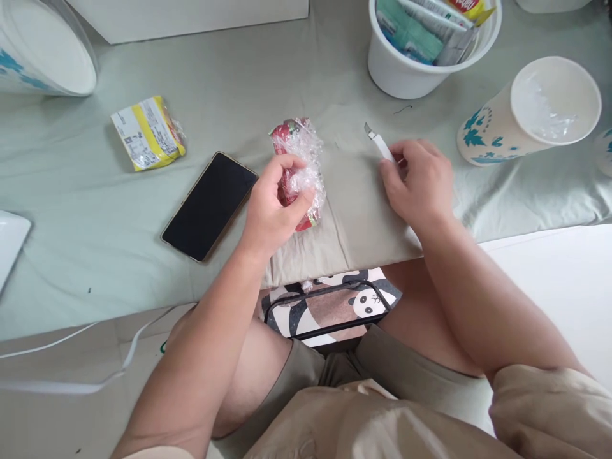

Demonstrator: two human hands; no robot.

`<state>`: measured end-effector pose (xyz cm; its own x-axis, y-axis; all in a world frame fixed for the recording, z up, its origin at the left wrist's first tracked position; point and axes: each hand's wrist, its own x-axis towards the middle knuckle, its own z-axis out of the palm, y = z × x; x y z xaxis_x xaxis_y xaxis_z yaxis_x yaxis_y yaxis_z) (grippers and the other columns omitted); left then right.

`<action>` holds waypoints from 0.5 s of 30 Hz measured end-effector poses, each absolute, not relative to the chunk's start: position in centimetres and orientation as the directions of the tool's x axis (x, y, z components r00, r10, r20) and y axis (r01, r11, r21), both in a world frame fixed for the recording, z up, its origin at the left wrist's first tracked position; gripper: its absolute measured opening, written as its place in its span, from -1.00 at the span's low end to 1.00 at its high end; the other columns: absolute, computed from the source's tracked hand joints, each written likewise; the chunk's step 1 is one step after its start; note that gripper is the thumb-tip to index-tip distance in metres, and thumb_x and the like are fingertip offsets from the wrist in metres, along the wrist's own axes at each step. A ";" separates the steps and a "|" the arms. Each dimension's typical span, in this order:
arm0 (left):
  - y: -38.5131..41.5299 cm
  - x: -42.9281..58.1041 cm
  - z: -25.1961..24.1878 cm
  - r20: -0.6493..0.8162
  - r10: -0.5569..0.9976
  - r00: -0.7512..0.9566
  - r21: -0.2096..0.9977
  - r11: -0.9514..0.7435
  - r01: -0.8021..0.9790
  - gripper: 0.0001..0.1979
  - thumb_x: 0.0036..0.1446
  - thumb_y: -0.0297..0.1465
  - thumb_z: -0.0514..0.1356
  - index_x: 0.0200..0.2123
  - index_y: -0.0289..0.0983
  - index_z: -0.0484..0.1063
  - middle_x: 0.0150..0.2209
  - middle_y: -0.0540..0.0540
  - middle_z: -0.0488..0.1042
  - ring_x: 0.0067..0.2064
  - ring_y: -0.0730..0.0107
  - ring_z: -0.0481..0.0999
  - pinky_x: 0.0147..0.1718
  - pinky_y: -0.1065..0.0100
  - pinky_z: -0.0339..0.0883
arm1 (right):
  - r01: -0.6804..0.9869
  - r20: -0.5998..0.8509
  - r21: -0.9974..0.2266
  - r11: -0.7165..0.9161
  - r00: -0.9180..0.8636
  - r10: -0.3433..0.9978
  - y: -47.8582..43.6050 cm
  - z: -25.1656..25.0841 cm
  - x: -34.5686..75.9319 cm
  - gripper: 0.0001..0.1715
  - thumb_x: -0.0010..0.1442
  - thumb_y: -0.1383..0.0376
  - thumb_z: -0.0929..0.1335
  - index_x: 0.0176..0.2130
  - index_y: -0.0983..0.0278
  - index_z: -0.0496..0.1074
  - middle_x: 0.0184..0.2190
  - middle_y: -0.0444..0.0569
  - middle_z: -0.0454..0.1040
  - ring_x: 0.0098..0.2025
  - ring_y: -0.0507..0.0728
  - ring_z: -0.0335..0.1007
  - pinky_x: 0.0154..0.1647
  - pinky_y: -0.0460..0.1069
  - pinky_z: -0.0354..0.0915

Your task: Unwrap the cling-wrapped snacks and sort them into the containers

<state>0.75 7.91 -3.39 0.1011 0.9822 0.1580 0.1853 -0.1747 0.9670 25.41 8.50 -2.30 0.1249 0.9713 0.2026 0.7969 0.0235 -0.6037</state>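
My left hand point(270, 207) is at a small red packet point(292, 134) lying on the cloth, loosely covered by crumpled clear plastic wrap point(308, 143). Thumb and index finger close around a bunch of that wrap; my other left fingers are curled out of sight. To the right, my right hand point(423, 182) rests on the table with a utility knife point(381, 145) in its grip. The knife's white handle runs under the fingers, and its short blade sticks out, pointing away from me. A black phone point(210, 204) lies just left of my left hand.
A yellow-and-white packet point(148, 134) lies at the left. A white tub point(396, 73) of packets stands at the back. On the right, a paper cup point(492, 127) holds clear plastic. A large paper container point(48, 57) sits far left. The greenish tablecloth point(119, 255) hangs over the front edge.
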 end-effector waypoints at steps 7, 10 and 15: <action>7.9 1.0 -3.6 0.272 0.951 0.147 0.929 -0.300 0.217 -0.79 0.20 -0.29 0.33 -0.11 -0.17 0.47 -0.36 0.02 0.44 -0.50 0.52 0.34 -0.52 0.45 0.29 | 0.032 -0.221 -0.975 -0.219 -0.167 0.961 5.9 -0.1 20.6 -0.50 0.28 -0.17 0.38 -0.18 0.18 0.32 -0.59 -0.25 0.40 -0.69 -0.03 0.22 -0.64 -0.09 0.16; 7.7 1.4 -3.8 0.340 0.931 0.135 0.903 -0.363 0.227 -0.84 0.20 -0.32 0.34 -0.16 -0.18 0.48 -0.41 0.05 0.43 -0.53 0.55 0.34 -0.56 0.48 0.26 | -0.104 -0.309 -0.934 -0.341 -0.243 0.920 5.3 0.4 19.5 -0.48 0.20 -0.14 0.46 -0.23 0.20 0.32 -0.62 -0.24 0.43 -0.71 -0.04 0.25 -0.69 -0.12 0.14; 7.5 1.8 -3.4 0.442 0.880 0.172 0.826 -0.474 0.306 -0.90 0.20 -0.40 0.33 -0.20 -0.19 0.51 -0.39 0.06 0.48 -0.51 0.56 0.37 -0.53 0.48 0.26 | -0.177 -0.447 -0.856 -0.486 -0.220 0.867 5.2 1.1 19.4 -0.64 0.24 0.07 0.46 -0.36 0.27 0.38 -0.62 -0.17 0.46 -0.72 -0.06 0.25 -0.76 -0.16 0.09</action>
